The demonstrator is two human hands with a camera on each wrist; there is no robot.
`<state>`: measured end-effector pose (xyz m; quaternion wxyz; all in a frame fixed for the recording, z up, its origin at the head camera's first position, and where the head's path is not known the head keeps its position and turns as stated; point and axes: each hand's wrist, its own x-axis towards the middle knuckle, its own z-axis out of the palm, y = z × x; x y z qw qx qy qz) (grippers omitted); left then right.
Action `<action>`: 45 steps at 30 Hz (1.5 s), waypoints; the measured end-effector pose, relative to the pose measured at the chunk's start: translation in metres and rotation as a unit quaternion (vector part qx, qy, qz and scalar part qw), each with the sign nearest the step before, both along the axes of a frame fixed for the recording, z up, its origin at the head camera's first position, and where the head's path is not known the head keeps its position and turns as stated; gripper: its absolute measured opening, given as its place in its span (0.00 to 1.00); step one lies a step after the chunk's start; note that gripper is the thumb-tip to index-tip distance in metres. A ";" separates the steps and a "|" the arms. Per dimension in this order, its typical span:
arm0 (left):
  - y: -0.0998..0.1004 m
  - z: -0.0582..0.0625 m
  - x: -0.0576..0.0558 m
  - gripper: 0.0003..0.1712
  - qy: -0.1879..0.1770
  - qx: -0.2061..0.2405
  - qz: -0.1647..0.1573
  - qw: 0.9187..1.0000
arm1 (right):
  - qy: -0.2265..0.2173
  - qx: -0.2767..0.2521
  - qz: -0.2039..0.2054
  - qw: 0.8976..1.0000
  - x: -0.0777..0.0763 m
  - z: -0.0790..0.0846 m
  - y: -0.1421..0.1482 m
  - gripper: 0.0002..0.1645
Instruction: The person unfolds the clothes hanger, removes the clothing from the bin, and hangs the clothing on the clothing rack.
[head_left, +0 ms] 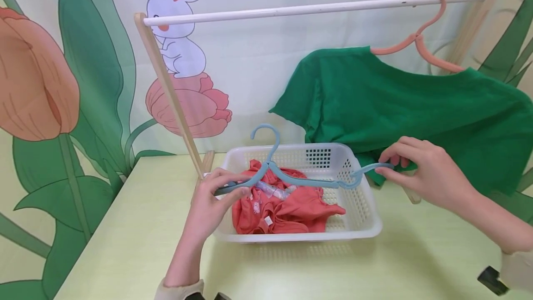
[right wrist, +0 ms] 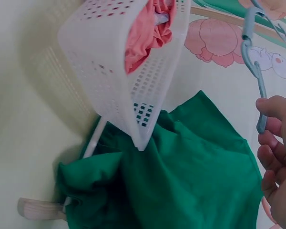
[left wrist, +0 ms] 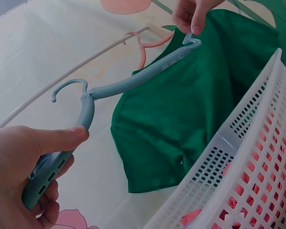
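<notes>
Gripping a blue hanger above the basket with the left hand.
Pinching a linked blue end piece beyond the basket's right rim with the right hand; above red clothes inside the basket, before a green shirt behind it. Could come unlinked under an uneven pull.

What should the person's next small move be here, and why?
Probably have the right hand release the blue hanger and reach for the red garment: the left hand also grips the hanger, and the garment lies crumpled in the white basket.
</notes>
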<state>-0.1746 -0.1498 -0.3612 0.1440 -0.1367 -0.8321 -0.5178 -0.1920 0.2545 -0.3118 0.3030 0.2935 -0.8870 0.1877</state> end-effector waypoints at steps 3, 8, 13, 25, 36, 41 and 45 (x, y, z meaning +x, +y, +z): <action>0.000 0.000 -0.001 0.16 -0.001 0.001 0.001 1.000 | -0.005 0.008 -0.010 1.000 0.003 -0.006 0.002 0.22; 0.000 0.000 -0.002 0.16 -0.008 0.004 0.005 1.000 | -0.019 0.010 -0.012 1.000 0.008 -0.013 0.003 0.22; 0.000 0.000 -0.002 0.15 -0.018 0.019 0.008 1.000 | -0.025 0.001 -0.001 1.000 0.011 -0.019 0.001 0.21; 0.002 -0.002 -0.003 0.16 -0.022 0.009 -0.007 1.000 | -0.018 0.051 -0.024 0.998 0.010 -0.021 -0.004 0.16; 0.015 -0.003 -0.002 0.15 -0.027 0.013 -0.039 0.999 | -0.129 0.005 0.051 0.990 0.011 -0.015 -0.038 0.28; 0.020 -0.005 -0.002 0.14 -0.029 0.017 -0.043 0.999 | -0.177 -0.010 0.082 0.981 0.010 -0.013 -0.049 0.28; 0.023 -0.008 -0.001 0.14 -0.033 0.015 -0.048 0.998 | -0.230 -0.001 0.099 0.968 0.010 -0.010 -0.053 0.25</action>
